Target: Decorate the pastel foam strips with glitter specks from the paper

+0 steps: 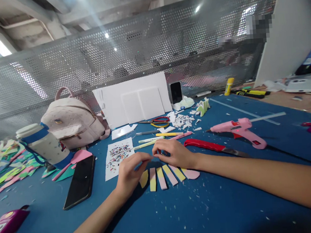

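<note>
My left hand (pixel 131 171) and my right hand (pixel 172 152) meet at the middle of the blue table (pixel 204 209), fingertips pinched together over a fan of several yellow-and-pink foam strips (pixel 165 176). Both hands are closed in a pinch; what sits between the fingertips is too small to make out. The right palm rests on the upper ends of the strips. A white sheet with coloured specks (pixel 118 156) lies just left of the hands.
A pink glue gun (pixel 239 130) and a red-handled knife (pixel 213 147) lie to the right. A black phone (pixel 80 182), a bottle (pixel 44 143) and a pink backpack (pixel 72 120) sit left. White foam boards (pixel 135 100), scissors (pixel 158 121) and pens lie behind.
</note>
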A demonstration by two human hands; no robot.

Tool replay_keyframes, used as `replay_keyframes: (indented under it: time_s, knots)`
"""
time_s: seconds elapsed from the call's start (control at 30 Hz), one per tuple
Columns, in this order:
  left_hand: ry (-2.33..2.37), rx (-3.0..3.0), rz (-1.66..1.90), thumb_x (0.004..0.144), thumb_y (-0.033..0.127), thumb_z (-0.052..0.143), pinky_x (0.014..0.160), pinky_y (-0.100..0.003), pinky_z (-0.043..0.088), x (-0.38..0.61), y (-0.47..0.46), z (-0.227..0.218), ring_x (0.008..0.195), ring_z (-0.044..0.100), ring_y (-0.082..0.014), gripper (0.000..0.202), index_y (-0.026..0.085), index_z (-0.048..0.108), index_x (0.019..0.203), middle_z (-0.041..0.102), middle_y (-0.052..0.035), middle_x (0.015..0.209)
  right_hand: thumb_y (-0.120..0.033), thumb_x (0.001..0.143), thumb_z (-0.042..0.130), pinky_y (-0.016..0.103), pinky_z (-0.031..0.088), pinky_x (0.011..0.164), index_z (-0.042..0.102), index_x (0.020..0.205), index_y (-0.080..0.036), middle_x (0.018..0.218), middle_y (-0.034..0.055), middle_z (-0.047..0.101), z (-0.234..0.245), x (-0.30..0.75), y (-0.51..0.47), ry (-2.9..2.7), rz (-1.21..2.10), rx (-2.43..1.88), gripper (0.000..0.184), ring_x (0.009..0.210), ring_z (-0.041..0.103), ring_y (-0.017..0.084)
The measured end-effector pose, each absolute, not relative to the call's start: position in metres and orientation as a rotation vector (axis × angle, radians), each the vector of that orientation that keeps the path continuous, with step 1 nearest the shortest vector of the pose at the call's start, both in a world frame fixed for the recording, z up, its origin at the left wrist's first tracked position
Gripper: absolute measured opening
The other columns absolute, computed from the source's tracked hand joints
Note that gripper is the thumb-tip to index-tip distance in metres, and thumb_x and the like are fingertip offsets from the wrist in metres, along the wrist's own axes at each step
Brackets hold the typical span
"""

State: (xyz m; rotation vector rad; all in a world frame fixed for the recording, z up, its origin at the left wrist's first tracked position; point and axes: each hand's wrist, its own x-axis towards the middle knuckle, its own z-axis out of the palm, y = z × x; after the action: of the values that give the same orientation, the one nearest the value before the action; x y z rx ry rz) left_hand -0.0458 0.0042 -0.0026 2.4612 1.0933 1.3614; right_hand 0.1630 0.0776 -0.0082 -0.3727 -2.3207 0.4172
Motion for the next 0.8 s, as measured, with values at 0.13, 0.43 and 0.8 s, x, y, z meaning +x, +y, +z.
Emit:
replay_keyframes:
  time_s: [0.13, 0.43, 0.8]
  knots:
    - [1.147, 2.445, 1.394, 0.092, 0.012, 0.059, 0.072, -0.023, 0.054, -0.053, 0.007, 0.002, 0.078, 0.07, -0.0141, 0.015, 0.021, 0.07, 0.095, 0.074, -0.0015, 0.086, -0.022, 0.098, 0.051, 0.028, 0.042, 0.073, 0.058, 0.093, -0.019, 0.087, 0.0031, 0.06, -0.008, 0.164, 0.077, -2.326, 0.407, -0.396, 0.01, 0.082, 0.054, 0.016]
    - [1.302, 2.552, 1.389, 0.092, 0.015, 0.059, 0.073, -0.024, 0.052, -0.09, 0.023, 0.014, 0.079, 0.07, -0.015, 0.013, 0.02, 0.07, 0.093, 0.074, -0.0027, 0.086, -0.02, 0.097, 0.052, 0.029, 0.044, 0.074, 0.059, 0.093, -0.019, 0.09, 0.0035, 0.062, -0.007, 0.164, 0.076, -2.322, 0.418, -0.429, 0.008, 0.084, 0.055, 0.016]
    - [1.554, 2.862, 1.491, 0.092, 0.022, 0.06, 0.064, -0.025, 0.05, -0.141, 0.032, 0.037, 0.062, 0.066, -0.0139, 0.01, 0.018, 0.07, 0.091, 0.073, -0.0014, 0.071, -0.021, 0.097, 0.051, 0.029, 0.044, 0.075, 0.059, 0.093, -0.019, 0.092, 0.0043, 0.063, -0.009, 0.164, 0.077, -2.313, 0.425, -0.407, 0.009, 0.084, 0.056, 0.016]
